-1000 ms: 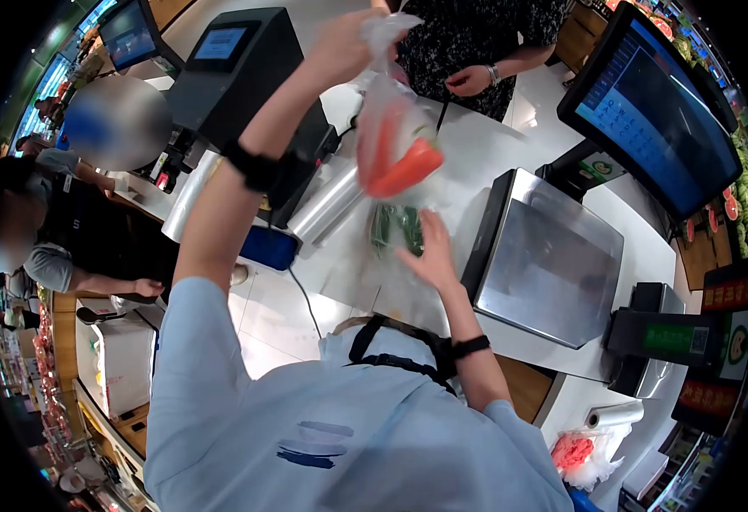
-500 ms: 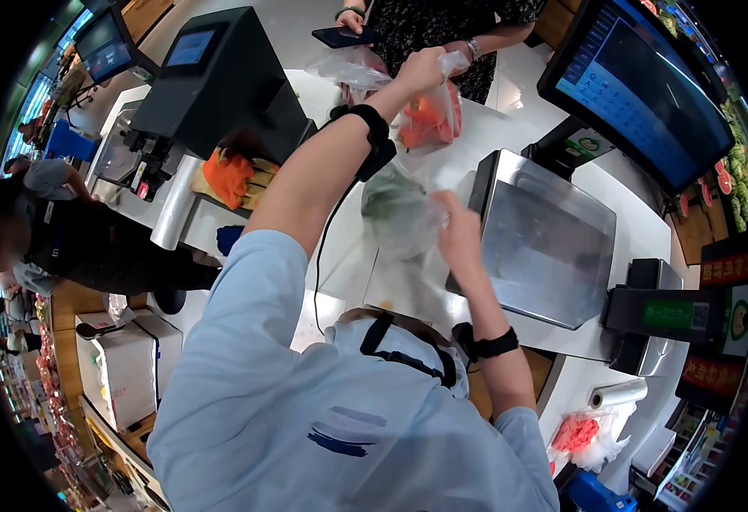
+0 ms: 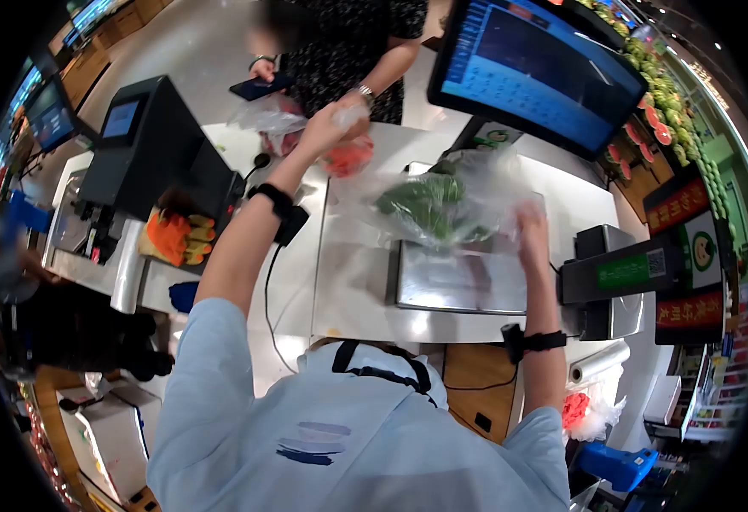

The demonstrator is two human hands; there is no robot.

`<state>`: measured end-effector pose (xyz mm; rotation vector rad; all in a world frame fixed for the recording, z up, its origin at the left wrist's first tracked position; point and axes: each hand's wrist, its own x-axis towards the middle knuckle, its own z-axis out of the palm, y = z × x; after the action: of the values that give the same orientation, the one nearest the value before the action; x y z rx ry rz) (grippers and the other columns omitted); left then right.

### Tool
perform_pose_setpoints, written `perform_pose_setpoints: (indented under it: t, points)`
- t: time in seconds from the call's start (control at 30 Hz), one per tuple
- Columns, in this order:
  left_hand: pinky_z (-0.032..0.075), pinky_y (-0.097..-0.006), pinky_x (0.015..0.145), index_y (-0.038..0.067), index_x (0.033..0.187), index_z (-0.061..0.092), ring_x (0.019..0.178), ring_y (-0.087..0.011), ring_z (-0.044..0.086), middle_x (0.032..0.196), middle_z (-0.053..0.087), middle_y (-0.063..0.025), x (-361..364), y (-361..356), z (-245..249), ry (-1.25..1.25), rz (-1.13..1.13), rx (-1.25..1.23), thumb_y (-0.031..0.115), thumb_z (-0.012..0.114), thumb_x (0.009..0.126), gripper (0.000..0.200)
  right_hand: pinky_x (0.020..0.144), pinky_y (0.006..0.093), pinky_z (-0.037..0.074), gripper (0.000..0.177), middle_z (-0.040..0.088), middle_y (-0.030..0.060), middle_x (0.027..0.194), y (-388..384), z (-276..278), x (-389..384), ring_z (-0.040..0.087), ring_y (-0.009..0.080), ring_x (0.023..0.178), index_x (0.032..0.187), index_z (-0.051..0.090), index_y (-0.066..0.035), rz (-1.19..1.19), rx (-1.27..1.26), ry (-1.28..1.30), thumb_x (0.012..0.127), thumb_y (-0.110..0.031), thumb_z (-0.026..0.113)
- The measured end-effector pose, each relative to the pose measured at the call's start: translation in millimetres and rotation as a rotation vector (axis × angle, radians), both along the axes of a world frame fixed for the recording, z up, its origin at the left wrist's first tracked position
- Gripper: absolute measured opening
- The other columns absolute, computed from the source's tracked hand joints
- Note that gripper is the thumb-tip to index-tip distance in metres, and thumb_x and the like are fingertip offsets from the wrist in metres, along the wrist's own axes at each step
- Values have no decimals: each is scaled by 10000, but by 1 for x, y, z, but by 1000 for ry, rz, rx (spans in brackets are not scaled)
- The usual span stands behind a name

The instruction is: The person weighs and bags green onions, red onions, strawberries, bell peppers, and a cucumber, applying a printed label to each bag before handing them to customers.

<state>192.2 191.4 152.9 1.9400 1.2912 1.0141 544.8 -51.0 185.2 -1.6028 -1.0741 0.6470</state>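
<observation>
Single head-worn fisheye view, looking steeply down and forward over the wearer's shoulders at the desk (image 3: 348,282); weighing scale (image 3: 459,277) close at centre, monitor (image 3: 536,72) at 1 o'clock.

L hand (image 3: 327,128) outstretched, clenched; R hand (image 3: 529,224) fwd, gripping.

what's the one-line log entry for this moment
left hand: holds carrot bag near other person's hand | right hand: holds greens bag over scale | bag touching scale: unclear
</observation>
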Motion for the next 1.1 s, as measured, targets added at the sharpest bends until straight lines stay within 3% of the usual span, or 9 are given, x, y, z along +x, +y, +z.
perform_pose_setpoints:
  t: [0.1,0.2,0.3,0.4,0.43,0.47,0.57,0.77,1.1]
  points:
    - [458,-331,747,58,1118,503,865,-264,606,923,600,-167,-10,-15,-6,-31,-6,60,199,600,746,410,564,212,361,202,521,-4,808,-32,-37,34,445,89,677,1009,575,-29,-68,-128,210,865,-115,462]
    - [462,-308,758,69,1234,422,868,-235,595,1048,555,-153,-19,-28,-12,-160,-24,16,81,557,744,509,547,243,368,123,527,0,737,-49,-68,60,441,88,616,879,577,-25,-250,53,249,864,-115,495]
    - [458,-283,797,79,1357,279,912,-208,556,1260,403,-136,-23,-38,-26,-326,4,-45,-49,467,712,684,579,276,425,240,610,48,816,-63,-76,100,526,139,682,1033,570,25,-292,56,237,855,-121,500]
    - [446,-293,832,39,1356,263,1120,-256,448,1367,253,-163,-20,-58,-44,-115,196,382,-70,427,734,653,610,296,431,301,605,93,772,-66,-56,118,530,146,665,1054,570,24,-309,-163,-307,818,-163,563]
    - [446,-279,798,50,1347,286,1163,-245,414,1377,247,-156,-15,-75,-32,-235,193,294,-47,429,785,588,646,312,441,354,607,115,795,-70,-67,131,548,168,695,1087,563,12,-293,-142,-426,797,-188,593]
    - [437,-253,747,48,1311,338,1154,-233,411,1381,244,-139,-10,-97,-20,-248,190,365,-13,448,829,498,843,379,418,495,545,208,1094,-79,-53,121,529,323,982,1205,484,-15,-316,-73,-522,768,-209,610]
    - [399,-275,772,26,1188,434,956,-210,491,1224,442,-123,-2,-157,-11,-237,210,383,-47,450,785,410,873,357,380,498,450,153,1219,-105,9,69,413,285,1097,1237,445,-34,-515,166,-697,766,-81,599]
    - [383,-304,755,43,1003,514,780,-193,498,1057,542,-107,6,-226,-28,-157,201,306,-105,489,708,330,846,360,374,225,517,139,1066,-148,3,42,470,269,993,1020,533,8,-719,430,-771,798,10,499]
    - [391,-269,729,28,939,513,708,-161,466,1036,529,-117,32,-214,-20,-187,71,342,-131,439,675,317,847,356,379,195,519,134,1023,-159,-4,55,476,263,972,984,534,18,-767,472,-632,809,29,450]
